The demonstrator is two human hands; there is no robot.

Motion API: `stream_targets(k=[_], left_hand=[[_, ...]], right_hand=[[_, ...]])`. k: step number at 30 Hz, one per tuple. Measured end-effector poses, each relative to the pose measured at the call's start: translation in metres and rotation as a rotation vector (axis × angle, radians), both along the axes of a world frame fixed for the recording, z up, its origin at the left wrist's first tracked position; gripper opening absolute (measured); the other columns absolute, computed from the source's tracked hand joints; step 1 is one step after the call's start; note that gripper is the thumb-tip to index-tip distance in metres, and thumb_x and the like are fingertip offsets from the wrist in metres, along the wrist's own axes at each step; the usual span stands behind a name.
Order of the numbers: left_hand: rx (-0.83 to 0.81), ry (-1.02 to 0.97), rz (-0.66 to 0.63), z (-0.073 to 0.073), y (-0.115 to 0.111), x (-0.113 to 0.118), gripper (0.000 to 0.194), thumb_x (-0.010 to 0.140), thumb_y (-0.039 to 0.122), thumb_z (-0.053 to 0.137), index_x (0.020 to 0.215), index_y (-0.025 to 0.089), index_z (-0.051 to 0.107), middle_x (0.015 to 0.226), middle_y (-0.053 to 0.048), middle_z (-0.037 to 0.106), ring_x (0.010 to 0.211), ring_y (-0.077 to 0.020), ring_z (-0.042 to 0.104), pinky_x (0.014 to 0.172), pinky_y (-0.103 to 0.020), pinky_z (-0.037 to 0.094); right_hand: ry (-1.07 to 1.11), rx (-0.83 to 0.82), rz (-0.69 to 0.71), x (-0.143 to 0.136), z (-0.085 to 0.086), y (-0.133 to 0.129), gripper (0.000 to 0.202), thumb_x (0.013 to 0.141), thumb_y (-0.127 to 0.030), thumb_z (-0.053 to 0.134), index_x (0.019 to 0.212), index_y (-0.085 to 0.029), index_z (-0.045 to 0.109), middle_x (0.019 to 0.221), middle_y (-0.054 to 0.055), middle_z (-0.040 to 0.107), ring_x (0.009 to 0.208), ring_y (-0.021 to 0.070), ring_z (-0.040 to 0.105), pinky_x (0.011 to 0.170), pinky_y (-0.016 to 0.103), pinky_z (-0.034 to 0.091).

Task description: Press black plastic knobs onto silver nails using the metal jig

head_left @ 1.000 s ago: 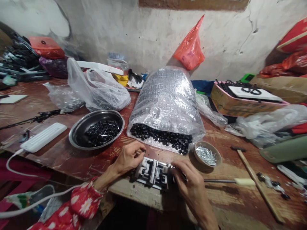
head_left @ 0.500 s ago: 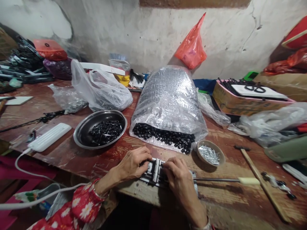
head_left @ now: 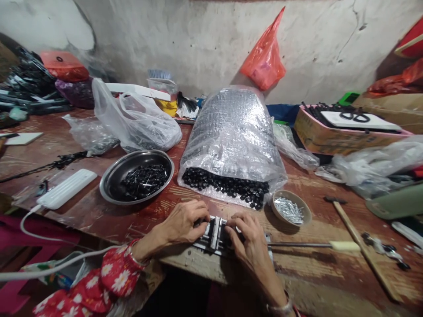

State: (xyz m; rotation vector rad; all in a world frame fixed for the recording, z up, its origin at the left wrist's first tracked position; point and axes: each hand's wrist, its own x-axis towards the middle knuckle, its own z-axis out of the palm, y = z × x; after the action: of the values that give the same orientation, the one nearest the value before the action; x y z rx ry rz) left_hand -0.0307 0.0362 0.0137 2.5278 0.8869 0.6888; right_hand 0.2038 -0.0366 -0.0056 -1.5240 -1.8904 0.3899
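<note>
At the bench's front edge lies a metal jig with white bars across a dark bed. My left hand rests on its left end, thumb and fingers curled together. A small dark part seems to be at those fingertips, too hidden to name. Over the jig's right end, my right hand bends its fingers down around something dark that I cannot make out. A rod with a pale handle extends from the jig's right side. Beyond the hands, small black round parts spill from the mouth of a silvery plastic bag.
A steel bowl of black parts with metal pins stands left. Right of the bag is a small bowl of metal pins. A hammer lies further right. A white power strip trails its cable past my left sleeve.
My right hand's fingers have lifted and spread slightly over the jig. The left hand stays nearly in place. The camera view has shifted a little.
</note>
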Motion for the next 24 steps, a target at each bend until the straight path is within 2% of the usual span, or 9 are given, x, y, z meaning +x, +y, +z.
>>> stream_targets(k=[4,8,17,24], left_hand=[[-0.090,0.012,0.012,0.008,0.000,0.004,0.008,0.087,0.016,0.062,0.089,0.020,0.068,0.087,-0.002,0.069,0.080,-0.0168,0.064,0.075,-0.027,0.047],[-0.150,-0.018,0.028,0.009,0.002,0.006,0.011,0.085,0.015,0.062,0.092,0.020,0.070,0.087,-0.001,0.069,0.076,-0.0153,0.063,0.069,-0.025,0.045],[0.034,0.168,-0.067,0.006,0.012,0.011,0.010,0.079,0.012,0.061,0.084,0.020,0.064,0.083,0.001,0.062,0.066,-0.0138,0.054,0.058,-0.027,0.032],[-0.009,0.251,-0.078,0.012,0.015,0.011,0.006,0.078,0.015,0.062,0.079,0.020,0.063,0.087,0.000,0.063,0.068,-0.0142,0.056,0.060,-0.028,0.033]], right_hand=[[-0.003,-0.049,-0.016,-0.002,0.001,-0.001,0.009,0.100,-0.024,0.059,0.093,-0.025,0.066,0.099,0.002,0.068,0.098,0.0238,0.055,0.084,0.040,0.037],[-0.015,-0.062,-0.038,-0.004,0.001,-0.001,0.008,0.098,-0.023,0.061,0.093,-0.026,0.066,0.099,0.001,0.068,0.099,0.0244,0.055,0.083,0.039,0.034],[-0.018,-0.061,-0.047,-0.004,0.000,-0.001,0.007,0.097,-0.024,0.061,0.091,-0.025,0.065,0.097,0.001,0.068,0.096,0.0239,0.054,0.082,0.038,0.032],[-0.032,-0.061,-0.076,-0.007,-0.001,-0.001,0.006,0.095,-0.022,0.060,0.091,-0.025,0.064,0.097,0.001,0.068,0.097,0.0241,0.053,0.081,0.039,0.031]])
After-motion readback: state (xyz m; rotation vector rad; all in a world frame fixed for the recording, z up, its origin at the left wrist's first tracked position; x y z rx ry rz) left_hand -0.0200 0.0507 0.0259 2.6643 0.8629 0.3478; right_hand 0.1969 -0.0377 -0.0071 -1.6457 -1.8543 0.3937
